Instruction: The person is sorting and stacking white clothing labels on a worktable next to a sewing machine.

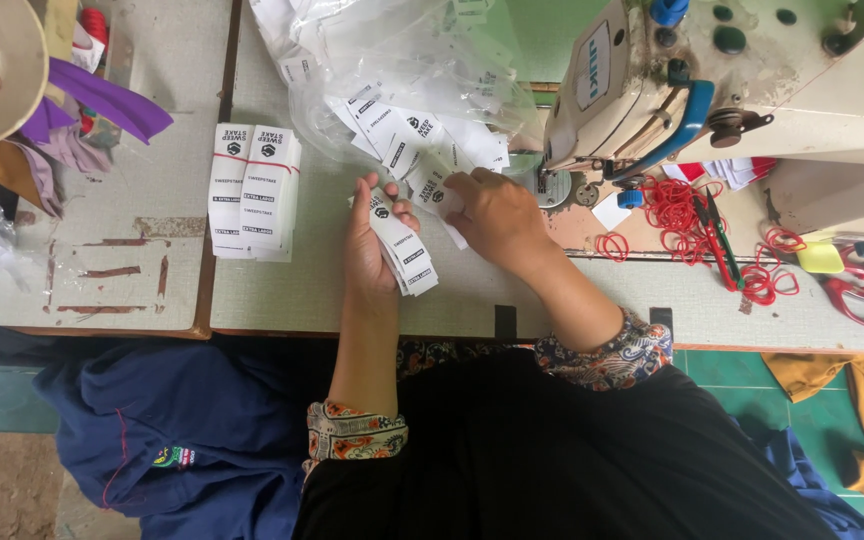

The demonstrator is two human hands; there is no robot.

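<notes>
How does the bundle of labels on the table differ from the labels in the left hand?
The banded bundles lie flat on the table, squared up and tied with red bands, untouched. The handheld labels are loose, fanned and gripped by the left hand. Both are white labels with black print.
</notes>
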